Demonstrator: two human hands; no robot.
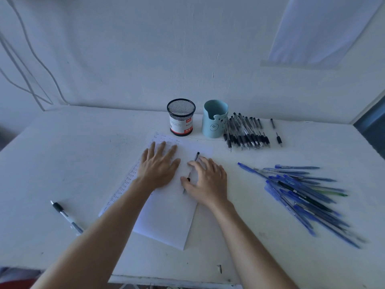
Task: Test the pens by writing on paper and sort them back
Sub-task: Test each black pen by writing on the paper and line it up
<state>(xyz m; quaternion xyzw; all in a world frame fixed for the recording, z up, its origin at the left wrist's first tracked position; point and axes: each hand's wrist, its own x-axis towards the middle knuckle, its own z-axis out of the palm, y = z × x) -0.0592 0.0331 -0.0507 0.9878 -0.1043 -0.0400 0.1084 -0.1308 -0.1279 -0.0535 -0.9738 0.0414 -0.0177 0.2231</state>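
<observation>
front edge: the table (52, 253) rim runs just under both forearms. the top to the left is open, with one loose pen (64, 213) lying near the left forearm.
paper: the sheet (166, 224) lies tilted mid-table, its near corner short of the rim. handwriting runs along its left margin and far end.
left hand: the left hand (158, 165) lies flat on the sheet, fingers straight and spread, holding nothing.
right hand: the right hand (208, 180) arches over a black pen (195, 158). thumb and forefinger curl onto it in a narrow pinch. the pen lies along the sheet's right part.
right side: blue pens (302, 192) lie in a heap, with a bare strip between them and the sheet.
far edge: a mesh cup (180, 117) and a teal cup (214, 119) stand side by side near the wall (145, 59), just beyond the sheet. a row of black pens (245, 132) lies just beside the teal cup's right.
</observation>
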